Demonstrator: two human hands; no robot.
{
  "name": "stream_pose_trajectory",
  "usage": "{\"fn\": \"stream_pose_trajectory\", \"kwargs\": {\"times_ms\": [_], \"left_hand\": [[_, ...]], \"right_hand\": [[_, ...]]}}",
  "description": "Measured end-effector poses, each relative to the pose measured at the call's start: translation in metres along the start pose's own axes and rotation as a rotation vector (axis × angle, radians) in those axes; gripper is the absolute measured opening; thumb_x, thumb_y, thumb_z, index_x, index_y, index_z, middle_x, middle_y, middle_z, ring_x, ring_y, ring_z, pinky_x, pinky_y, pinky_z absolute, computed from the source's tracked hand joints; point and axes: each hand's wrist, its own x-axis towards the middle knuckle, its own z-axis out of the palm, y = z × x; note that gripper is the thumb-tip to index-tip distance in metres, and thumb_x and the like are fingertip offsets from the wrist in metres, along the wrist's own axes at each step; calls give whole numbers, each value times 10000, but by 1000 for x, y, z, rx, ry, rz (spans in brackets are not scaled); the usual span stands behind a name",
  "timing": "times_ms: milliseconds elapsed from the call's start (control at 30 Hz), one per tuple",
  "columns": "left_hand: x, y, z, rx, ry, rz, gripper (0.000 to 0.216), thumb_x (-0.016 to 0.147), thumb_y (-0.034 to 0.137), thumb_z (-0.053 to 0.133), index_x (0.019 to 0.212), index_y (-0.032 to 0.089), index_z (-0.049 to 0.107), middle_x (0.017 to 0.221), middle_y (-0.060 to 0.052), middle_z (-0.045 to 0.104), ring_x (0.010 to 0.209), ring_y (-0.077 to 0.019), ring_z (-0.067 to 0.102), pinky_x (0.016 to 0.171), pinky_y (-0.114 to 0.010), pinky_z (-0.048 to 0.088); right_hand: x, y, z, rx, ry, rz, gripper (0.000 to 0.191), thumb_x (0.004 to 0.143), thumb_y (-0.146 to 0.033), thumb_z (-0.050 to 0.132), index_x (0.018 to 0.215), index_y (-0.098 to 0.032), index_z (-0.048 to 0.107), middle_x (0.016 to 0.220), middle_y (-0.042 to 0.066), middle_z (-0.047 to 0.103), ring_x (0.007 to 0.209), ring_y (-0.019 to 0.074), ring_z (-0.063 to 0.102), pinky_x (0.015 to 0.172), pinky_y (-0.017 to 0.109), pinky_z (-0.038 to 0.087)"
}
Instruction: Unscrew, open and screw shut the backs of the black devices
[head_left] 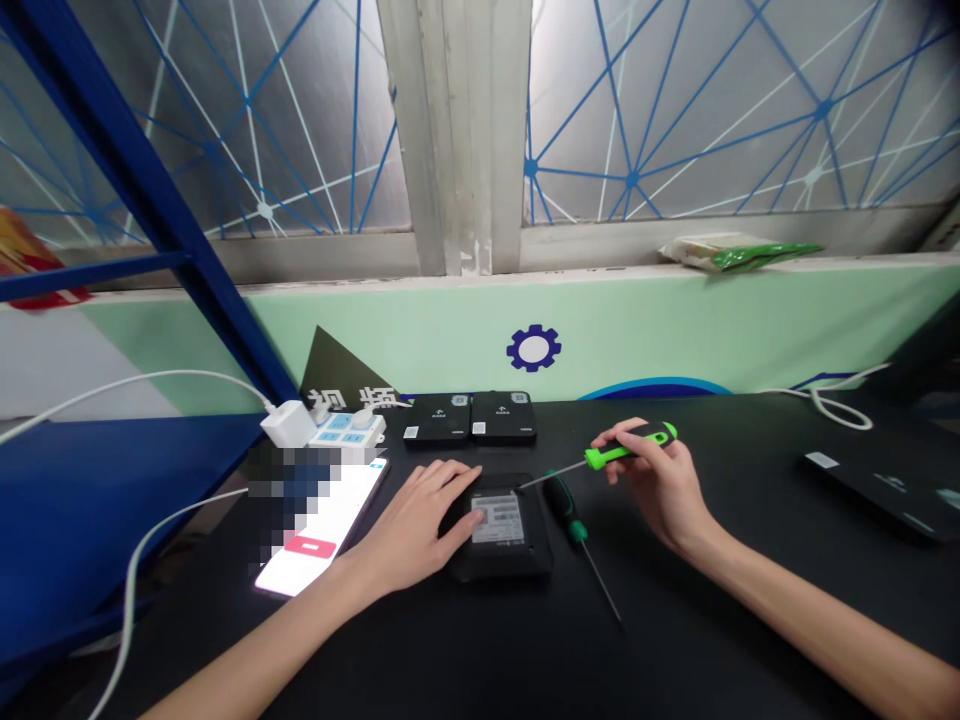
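A flat black box with a label [499, 560] lies on the black table in front of me. My left hand [431, 515] rests on its left side with fingers spread, the thumb on the label. In my right hand [660, 480] is a bright green and black screwdriver [631, 444], gripped by the handle. Its shaft slants down to the left, and the tip is at the box's upper right corner. Whether it sits in a screw is too small to tell. A second screwdriver [576, 530], with a dark green handle, lies just right of the box.
Two black boxes [504, 417] stand side by side at the back. Another black device [885, 495] lies far right. At left are a lit phone [330, 530], a power strip [349, 430] and a white charger [287, 424] with cables. A blue frame [161, 170] rises at the left.
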Motion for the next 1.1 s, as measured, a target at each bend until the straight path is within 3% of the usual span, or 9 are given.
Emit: {"fn": "stream_pose_trajectory", "kwargs": {"times_ms": [167, 367, 600, 700, 867, 1033, 1100], "left_hand": [[0, 3, 1, -29, -8, -4, 437, 1059, 392, 338, 1485, 302, 386, 1480, -45, 488, 1359, -253, 435, 1131, -477, 324], [-1, 7, 5, -26, 13, -37, 442, 1060, 407, 335, 1482, 289, 395, 1517, -55, 447, 1385, -249, 405, 1117, -451, 357], [-3, 4, 11, -17, 47, -33, 449, 1059, 407, 336, 1484, 273, 386, 1494, -62, 474, 1372, -247, 422, 1129, -453, 344], [-4, 4, 11, -18, 70, -34, 446, 1056, 405, 342, 1473, 260, 400, 1482, -74, 487, 1367, -252, 426, 1123, -460, 349], [-5, 6, 11, -22, 106, -28, 430, 1053, 399, 346, 1445, 244, 429, 1439, -89, 532, 1332, -266, 464, 1093, -474, 378], [-5, 8, 9, -26, 111, -36, 419, 1049, 384, 355, 1430, 231, 437, 1413, -95, 546, 1313, -266, 476, 1082, -468, 390], [-5, 9, 9, -26, 110, -35, 413, 1045, 377, 366, 1419, 223, 448, 1395, -98, 553, 1303, -264, 479, 1076, -459, 396]], "right_hand": [[2, -5, -2, -115, -22, -108, 154, 840, -306, 723, 782, -166, 696, 809, 71, 691, 610, 170, 619, 492, 274, 474], [8, -26, 5, -252, -197, -185, 189, 850, -350, 717, 806, -168, 697, 797, 71, 692, 598, 183, 631, 508, 310, 490], [27, -55, 54, -510, -496, -119, 249, 912, -410, 640, 837, -174, 615, 691, 28, 649, 549, 144, 575, 493, 261, 465], [34, -60, 76, -645, -599, -174, 252, 893, -402, 668, 777, -185, 612, 581, -10, 593, 487, 124, 511, 452, 240, 405], [40, -56, 85, -713, -664, -271, 267, 905, -406, 654, 744, -196, 613, 526, -34, 540, 441, 111, 459, 412, 225, 347], [28, -27, 72, -646, -694, -164, 242, 946, -427, 590, 901, -191, 615, 680, 3, 632, 527, 132, 559, 487, 236, 441], [20, -12, 67, -539, -644, -97, 236, 968, -425, 551, 1003, -195, 593, 731, 14, 666, 542, 136, 576, 514, 246, 471]]}}
